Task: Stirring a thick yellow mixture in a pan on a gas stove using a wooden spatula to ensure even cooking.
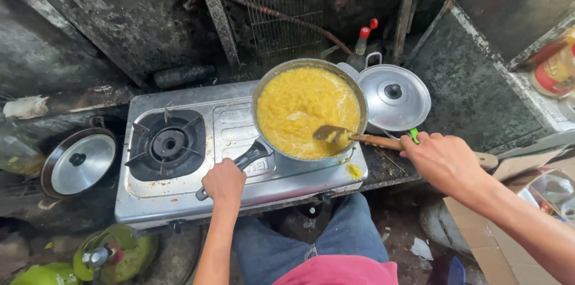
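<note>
The left hand (pixel 223 181) has its fingers wrapped tight around the black handle (pixel 239 164) of a metal pan (pixel 309 109) on the stove (pixel 197 153). Just beyond those fingers the pan is nearly full of thick yellow mash (pixel 299 111). The right hand (pixel 442 159) grips a wooden spatula (pixel 353 137), fingers curled shut, its blade dipped in the mash. A lidded pot (pixel 393 97) stands beyond the right fingers.

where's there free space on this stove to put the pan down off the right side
The left burner is bare, bordered by the pan on the right and a lidded pot off the stove's left edge. The front strip of the stove is narrow, and the left hand on the pan handle takes part of it. Right of the pan is crowded: a lid, the spatula and the right hand.
</note>
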